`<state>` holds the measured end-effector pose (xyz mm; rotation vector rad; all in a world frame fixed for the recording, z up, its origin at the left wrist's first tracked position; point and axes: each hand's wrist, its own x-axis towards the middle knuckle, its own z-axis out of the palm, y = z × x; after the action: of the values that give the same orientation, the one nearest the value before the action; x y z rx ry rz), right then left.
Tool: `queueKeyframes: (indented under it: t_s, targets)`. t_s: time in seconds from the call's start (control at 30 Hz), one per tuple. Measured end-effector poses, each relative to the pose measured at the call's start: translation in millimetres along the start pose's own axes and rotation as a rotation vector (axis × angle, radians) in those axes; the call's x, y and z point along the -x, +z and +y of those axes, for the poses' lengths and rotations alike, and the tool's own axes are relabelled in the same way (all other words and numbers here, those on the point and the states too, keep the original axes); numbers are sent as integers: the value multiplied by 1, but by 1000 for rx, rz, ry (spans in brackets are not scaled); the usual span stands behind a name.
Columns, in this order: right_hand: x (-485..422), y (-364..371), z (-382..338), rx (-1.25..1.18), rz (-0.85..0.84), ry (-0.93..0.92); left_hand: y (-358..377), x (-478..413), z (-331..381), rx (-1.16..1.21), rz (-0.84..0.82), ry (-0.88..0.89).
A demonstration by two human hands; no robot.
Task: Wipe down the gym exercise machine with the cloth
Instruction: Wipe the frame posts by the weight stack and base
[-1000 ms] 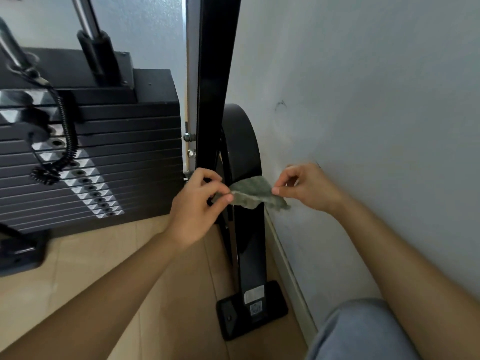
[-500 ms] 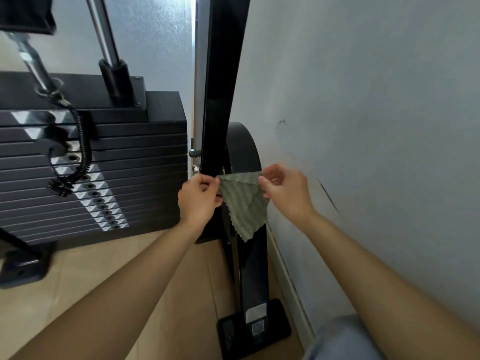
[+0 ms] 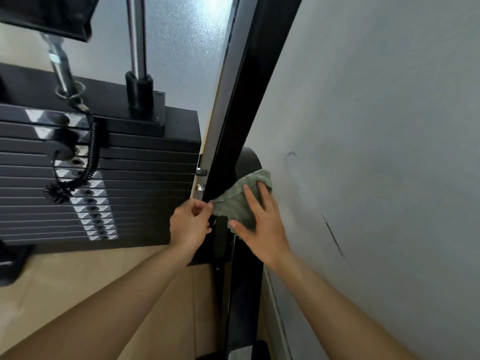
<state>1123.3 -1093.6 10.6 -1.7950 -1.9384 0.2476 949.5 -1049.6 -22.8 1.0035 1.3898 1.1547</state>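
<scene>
Cloth [image 3: 233,201], one: left grip [image 3: 188,224] pinches its corner, right grip [image 3: 262,227] presses it flat-handed.

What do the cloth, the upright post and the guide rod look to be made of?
cloth: soft textile, possibly microfibre; matte grey-green, nubby surface, it wrinkles and drapes.
upright post: probably painted or powder-coated steel; smooth glossy black, with a sheen along one face.
guide rod: bright polished metal, likely chrome-plated; mirror-like streaks down its length.
</scene>
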Motion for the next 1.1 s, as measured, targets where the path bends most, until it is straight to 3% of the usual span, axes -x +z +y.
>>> queueKeyframes:
  t_s: [0.2,0.4,0.6,0.7,0.93,1.1]
  targets:
    - [-34,-5,-1,-37,134,-60,3,-8,-1,-16,3,-1]
    - [-60,-3,-1,102,44,-73,8,-13,-5,-45,-6,38]
    - [-42,-13,4,50,-13,-77,4,-7,-12,-59,-93,22]
    - [-20,-27,16,32,-53,-122,2,-5,-18,-177,-143,6]
    - [12,-46,26,119,53,-141,-5,3,-24,-323,-186,9]
    - [13,-29,19,-14,-115,-125,-10,6,-12,-357,-145,25]
